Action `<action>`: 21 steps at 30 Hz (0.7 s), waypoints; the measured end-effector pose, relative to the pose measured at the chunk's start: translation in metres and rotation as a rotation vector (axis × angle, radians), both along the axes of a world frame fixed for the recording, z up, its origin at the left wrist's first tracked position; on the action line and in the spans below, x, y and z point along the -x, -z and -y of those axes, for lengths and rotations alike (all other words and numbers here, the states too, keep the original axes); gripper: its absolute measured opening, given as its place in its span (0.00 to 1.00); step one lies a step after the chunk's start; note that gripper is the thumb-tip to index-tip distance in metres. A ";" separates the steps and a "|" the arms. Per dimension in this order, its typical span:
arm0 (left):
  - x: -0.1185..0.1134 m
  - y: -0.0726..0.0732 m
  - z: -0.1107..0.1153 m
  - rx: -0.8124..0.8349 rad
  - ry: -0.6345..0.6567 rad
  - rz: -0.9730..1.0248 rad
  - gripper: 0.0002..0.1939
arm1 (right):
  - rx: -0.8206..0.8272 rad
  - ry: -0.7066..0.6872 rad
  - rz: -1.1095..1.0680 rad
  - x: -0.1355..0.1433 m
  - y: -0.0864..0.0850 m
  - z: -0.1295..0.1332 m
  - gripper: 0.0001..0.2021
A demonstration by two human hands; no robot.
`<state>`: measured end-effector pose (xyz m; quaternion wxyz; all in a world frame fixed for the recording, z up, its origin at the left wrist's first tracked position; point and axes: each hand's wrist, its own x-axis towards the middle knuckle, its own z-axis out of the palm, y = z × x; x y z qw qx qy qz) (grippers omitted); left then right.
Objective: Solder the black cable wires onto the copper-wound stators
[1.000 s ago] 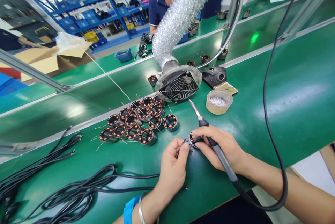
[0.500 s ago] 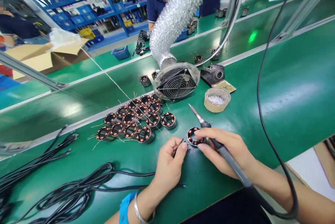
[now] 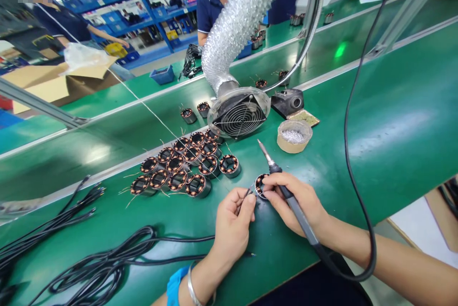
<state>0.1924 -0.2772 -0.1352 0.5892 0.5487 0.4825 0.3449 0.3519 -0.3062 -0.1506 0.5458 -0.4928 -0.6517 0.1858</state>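
My left hand (image 3: 234, 217) is closed in a pinch on the end of a black cable (image 3: 200, 238), beside a round motor stator (image 3: 260, 185) with copper windings. Tucked in my right hand (image 3: 298, 203) is a soldering iron (image 3: 294, 205), its bare tip pointing up and away from the stator. The thumb and forefinger of that hand reach the stator's right side and partly cover it. Thin wires show between the left fingertips and the stator; whether they are joined I cannot make out.
Several more stators (image 3: 178, 180) stand grouped at left, near a fan (image 3: 243, 117) on a silver duct (image 3: 243, 15). Right of it are an iron holder (image 3: 289, 102) and a round tub (image 3: 294, 136). Coiled black cables (image 3: 103, 258) lie front left. Co-workers stand beyond the bench.
My right hand and the soldering iron have shifted slightly left, covering more of the stator. My left hand keeps its pinch. A co-worker at far left has moved further into view.
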 end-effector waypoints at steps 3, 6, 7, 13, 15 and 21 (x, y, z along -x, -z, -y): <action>0.001 -0.001 -0.002 -0.001 0.020 -0.013 0.16 | -0.014 -0.027 0.036 -0.001 -0.002 0.001 0.12; 0.001 -0.002 -0.003 -0.003 0.023 -0.025 0.15 | -0.070 -0.017 0.052 -0.005 -0.007 0.005 0.13; 0.001 -0.002 -0.003 -0.002 0.022 -0.030 0.14 | -0.077 -0.013 0.053 -0.008 -0.010 0.007 0.14; -0.001 -0.004 0.000 -0.011 0.004 -0.066 0.14 | 0.006 -0.006 0.067 -0.032 -0.037 0.027 0.15; -0.001 -0.005 0.001 -0.019 -0.005 -0.085 0.13 | 0.026 0.016 0.031 -0.038 -0.041 0.032 0.13; -0.003 -0.007 0.003 -0.042 -0.024 -0.131 0.13 | 0.091 0.042 -0.126 -0.040 -0.033 0.036 0.08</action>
